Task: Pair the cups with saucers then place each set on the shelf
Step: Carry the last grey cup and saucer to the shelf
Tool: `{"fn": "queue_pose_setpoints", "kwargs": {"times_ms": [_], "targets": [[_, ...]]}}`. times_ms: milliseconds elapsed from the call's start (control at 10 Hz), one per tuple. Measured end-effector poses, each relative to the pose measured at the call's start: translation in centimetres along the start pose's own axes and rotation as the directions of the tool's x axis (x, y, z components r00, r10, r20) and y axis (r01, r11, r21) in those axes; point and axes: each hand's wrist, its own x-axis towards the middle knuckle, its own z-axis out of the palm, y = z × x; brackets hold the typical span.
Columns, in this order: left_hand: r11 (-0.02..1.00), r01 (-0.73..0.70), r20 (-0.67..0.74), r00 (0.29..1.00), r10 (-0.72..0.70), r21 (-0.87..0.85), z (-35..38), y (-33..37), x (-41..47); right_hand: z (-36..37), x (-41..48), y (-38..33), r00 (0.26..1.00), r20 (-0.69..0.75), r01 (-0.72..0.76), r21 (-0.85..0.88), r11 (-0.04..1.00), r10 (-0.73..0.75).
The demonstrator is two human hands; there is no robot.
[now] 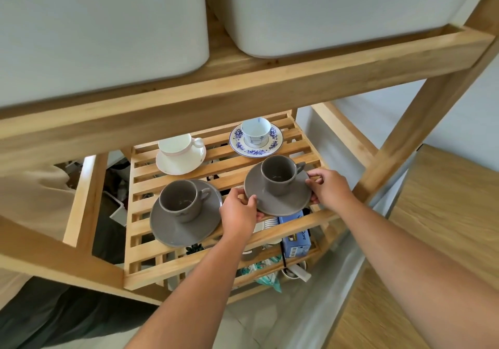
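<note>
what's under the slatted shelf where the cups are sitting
Through the slatted shelf gaps, a lower level shows a blue box, a teal-patterned packet and a small white cup. The slats, the grey saucers and both hands hide the rest.

Both bare forearms reach forward and down from the lower edge of view, roughly parallel; the left arm comes up the middle, the right arm sweeps in from the lower right, longer and thicker in view; the left hand (239,212) is palm-down, knuckles up, thumb tucked toward the right, fingers (252,202) curled in a pinch; the right hand (330,188) mirrors it, wrist straight, fingers bent inward toward the left hand, thumb on top; the two hands face each other, well apart, both closed in a pinching grip.
</note>
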Motion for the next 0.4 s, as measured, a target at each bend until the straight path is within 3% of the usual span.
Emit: {"fn": "queue_pose_setpoints", "kwargs": {"times_ms": [300, 400], "targets": [[0.997, -0.008, -0.001, 1.000, 0.008, 0.077, -1.7, 0.8, -4.7, -2.3, -4.8, -0.8, 0.994, 0.004, 0.112, -0.212, 0.971, -0.113], [0.979, -0.105, 0.023, 0.994, 0.103, 0.174, -2.0, 0.8, -8.4, -3.8, -7.9, -1.2, 0.986, 0.003, 0.164, -0.220, 0.962, -0.168]]}}
